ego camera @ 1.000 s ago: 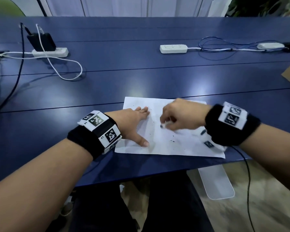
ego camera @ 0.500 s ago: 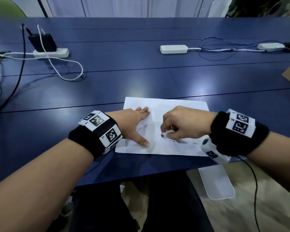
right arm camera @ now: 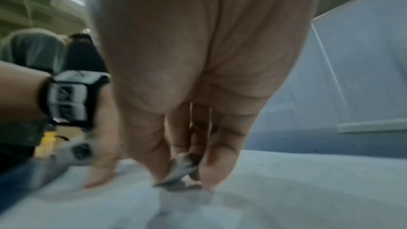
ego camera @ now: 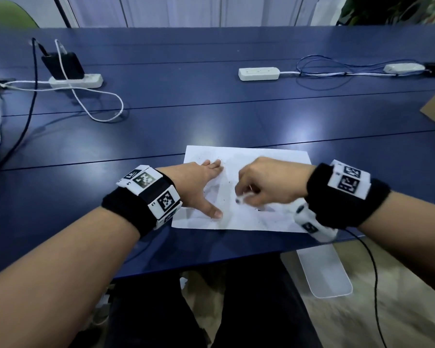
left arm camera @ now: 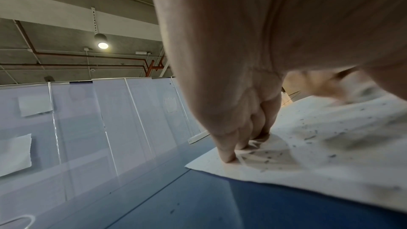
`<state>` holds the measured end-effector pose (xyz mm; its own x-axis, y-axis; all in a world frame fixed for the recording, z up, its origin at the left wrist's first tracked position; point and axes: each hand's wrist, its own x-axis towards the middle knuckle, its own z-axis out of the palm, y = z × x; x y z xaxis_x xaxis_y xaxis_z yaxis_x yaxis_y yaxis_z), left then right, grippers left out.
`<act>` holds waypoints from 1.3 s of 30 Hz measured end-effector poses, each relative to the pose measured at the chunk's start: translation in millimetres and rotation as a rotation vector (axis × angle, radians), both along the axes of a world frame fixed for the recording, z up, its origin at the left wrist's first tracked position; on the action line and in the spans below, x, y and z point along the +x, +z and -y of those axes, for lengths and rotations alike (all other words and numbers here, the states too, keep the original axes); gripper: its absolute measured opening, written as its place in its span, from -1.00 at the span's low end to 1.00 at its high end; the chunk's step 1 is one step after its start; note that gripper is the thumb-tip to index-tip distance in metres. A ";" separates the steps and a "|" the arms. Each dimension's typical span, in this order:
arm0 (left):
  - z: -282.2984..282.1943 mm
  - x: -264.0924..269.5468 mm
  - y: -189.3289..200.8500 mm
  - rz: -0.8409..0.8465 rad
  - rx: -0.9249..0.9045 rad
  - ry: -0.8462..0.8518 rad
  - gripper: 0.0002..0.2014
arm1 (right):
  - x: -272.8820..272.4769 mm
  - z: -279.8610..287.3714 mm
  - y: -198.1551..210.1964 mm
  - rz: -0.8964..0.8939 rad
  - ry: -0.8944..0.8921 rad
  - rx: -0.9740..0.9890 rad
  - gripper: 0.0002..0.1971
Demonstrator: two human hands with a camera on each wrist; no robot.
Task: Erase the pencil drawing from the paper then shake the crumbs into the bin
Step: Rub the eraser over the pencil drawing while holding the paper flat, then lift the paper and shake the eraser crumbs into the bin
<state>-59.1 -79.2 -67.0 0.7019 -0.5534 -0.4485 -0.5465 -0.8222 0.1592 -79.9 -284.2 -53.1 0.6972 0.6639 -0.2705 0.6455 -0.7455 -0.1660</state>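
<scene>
My right hand (ego camera: pixel 269 183) has its fingertips (right arm camera: pixel 211 168) bunched tight around a small white eraser (right arm camera: pixel 182 168), thumb on one side and fingers on the other, its grey, dirtied lower end touching the paper (ego camera: pixel 266 162). From the head view only the eraser's pale tip shows under my curled knuckles, and it is smeared by blur; the right wrist view is soft as well, so I cannot make out the eraser's exact shape.

My left hand (ego camera: pixel 199 184) lies flat on the sheet's left part, fingers (left arm camera: pixel 229 152) straight and close together with their tips on the paper near its far left corner, thumb splayed out toward me and pressing near the front edge. In the left wrist view my palm fills most of the picture and hides the rest of the hand.

The paper is a white sheet lying flat on the blue table (ego camera: pixel 211 109), close to the near edge in front of me. Its right near corner is covered by my right wrist band (ego camera: pixel 347 194) and the camera under it. Dark crumbs (left arm camera: pixel 312 137) are scattered over the middle of it, with a faint grey smudge beneath the eraser; whatever pencil lines remain are too faint or hidden by my hands to read.

Farther back sit two white power strips: one on the left (ego camera: pixel 76 81) with a black adapter and cables, one mid-table (ego camera: pixel 258 73) with a cord running right. A white tray-like object (ego camera: pixel 324 272) shows below the table edge, partly cut off by it.
</scene>
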 end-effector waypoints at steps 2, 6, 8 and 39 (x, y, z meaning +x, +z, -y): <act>0.5 -1.0 0.5 0.006 0.001 -0.003 0.19 | 25.4 7.6 -1.1 0.078 -0.156 -0.003 -0.83; 0.6 -2.1 1.6 0.021 0.004 -0.012 0.18 | 41.2 17.4 -1.8 0.096 -0.261 -0.014 -0.81; -0.1 -0.8 0.2 0.013 -0.006 -0.008 0.18 | 18.1 11.1 0.2 0.079 -0.116 -0.001 -0.80; -10.3 -5.7 8.6 0.049 -0.097 0.090 0.09 | 7.1 121.1 14.7 0.209 -0.897 0.154 -0.82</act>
